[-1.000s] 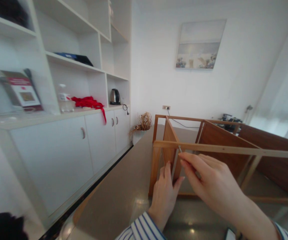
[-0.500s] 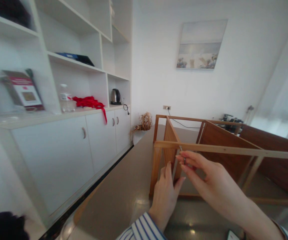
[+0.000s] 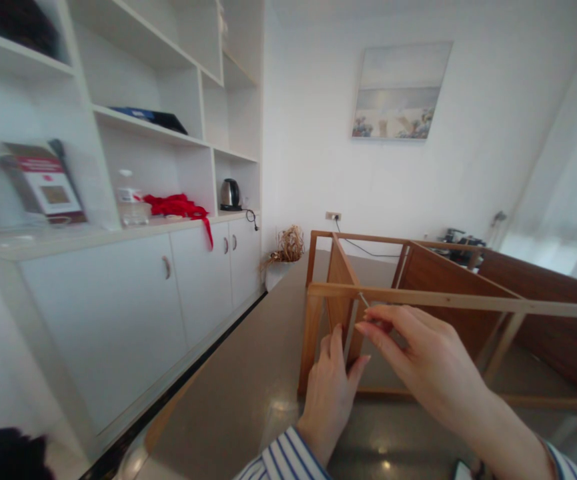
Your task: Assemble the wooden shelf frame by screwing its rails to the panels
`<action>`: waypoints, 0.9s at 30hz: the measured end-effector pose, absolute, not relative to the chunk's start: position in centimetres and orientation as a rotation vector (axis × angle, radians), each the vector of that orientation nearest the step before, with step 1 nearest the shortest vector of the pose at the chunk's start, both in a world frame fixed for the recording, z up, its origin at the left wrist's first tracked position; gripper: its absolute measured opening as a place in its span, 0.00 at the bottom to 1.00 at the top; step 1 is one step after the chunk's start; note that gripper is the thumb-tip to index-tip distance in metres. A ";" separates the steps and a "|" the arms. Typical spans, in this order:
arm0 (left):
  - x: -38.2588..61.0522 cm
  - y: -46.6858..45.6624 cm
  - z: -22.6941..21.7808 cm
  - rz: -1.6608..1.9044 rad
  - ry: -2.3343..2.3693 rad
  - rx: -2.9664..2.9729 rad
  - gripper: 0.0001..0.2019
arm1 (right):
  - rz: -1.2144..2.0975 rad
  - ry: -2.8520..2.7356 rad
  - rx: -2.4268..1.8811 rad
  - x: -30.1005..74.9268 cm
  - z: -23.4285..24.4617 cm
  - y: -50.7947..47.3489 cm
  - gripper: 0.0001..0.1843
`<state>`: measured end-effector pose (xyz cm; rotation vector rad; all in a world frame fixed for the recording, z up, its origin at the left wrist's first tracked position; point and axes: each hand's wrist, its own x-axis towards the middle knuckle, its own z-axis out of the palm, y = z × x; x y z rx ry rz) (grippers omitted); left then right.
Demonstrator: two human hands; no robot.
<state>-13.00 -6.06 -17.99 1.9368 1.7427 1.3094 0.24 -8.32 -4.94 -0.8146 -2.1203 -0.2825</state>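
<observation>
A wooden shelf frame (image 3: 403,295) lies on its side on the table, with brown boards between its rails. My right hand (image 3: 423,347) pinches a thin metal hex key (image 3: 364,301) between thumb and fingertips. The key's tip meets the near rail where the leftmost board (image 3: 341,267) joins it; its other end is hidden in my fingers. My left hand (image 3: 329,390) is lower, fingers against that board's near edge and thumb on the other side, gripping it.
The grey table (image 3: 228,393) has a phone (image 3: 462,470) at its front edge, partly out of view. White cabinets (image 3: 103,320) line the left side, holding a kettle (image 3: 230,193), a bottle (image 3: 132,200) and red cloth (image 3: 181,205). A dried plant (image 3: 288,247) stands behind the table.
My right hand has turned slightly and shifted a little to the right, and more of the hex key's shaft shows. My left hand keeps its place on the board.
</observation>
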 end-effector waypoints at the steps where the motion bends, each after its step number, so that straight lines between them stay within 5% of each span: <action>1: -13.0 -6.1 -18.0 1.306 1.744 1.937 0.28 | -0.290 -2.116 -0.809 0.2 -4.8 -8.4 0.07; 18: -13.0 -6.2 -17.5 1.269 1.753 1.905 0.29 | 0.127 -1.981 -0.958 -0.7 -4.6 -8.6 0.09; 27: -12.9 -6.1 -17.9 1.301 1.753 1.918 0.29 | 0.087 -2.078 -0.813 -0.1 -4.7 -8.2 0.08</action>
